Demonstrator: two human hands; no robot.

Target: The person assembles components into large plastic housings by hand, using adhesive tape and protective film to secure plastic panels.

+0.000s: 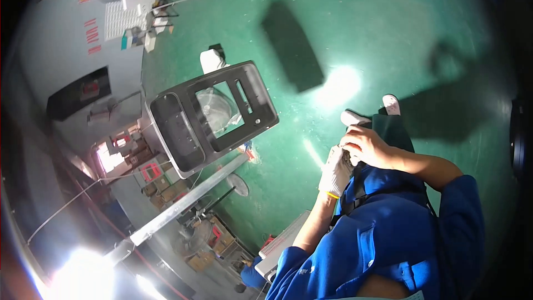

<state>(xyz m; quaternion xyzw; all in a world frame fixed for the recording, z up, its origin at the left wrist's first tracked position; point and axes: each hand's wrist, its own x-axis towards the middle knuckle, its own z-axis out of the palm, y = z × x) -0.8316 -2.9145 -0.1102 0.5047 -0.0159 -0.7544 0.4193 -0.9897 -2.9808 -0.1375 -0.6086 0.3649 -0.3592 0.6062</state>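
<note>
In front of my waist my two hands meet. My left hand (335, 173) wears a white knitted glove with a yellow cuff. Its fingers are bent and partly covered by the other hand. My right hand (367, 147) is bare, its fingers curled and pressed against the glove's finger end. Something greyish shows between the hands, too small and shaded to name. To the left of my hands, apart from them, is a large grey moulded housing (214, 143) with a deep recess, a big rectangular opening and a narrow slot.
Behind the housing a white object (211, 61) shows. A long pale metal bar (186, 203) runs at lower left, near a round-based stand (237, 185). A ribbed light panel (286, 239) is beside my left arm. Other people (254, 273) are at lower left and upper left. Green floor (388, 22) spreads ahead.
</note>
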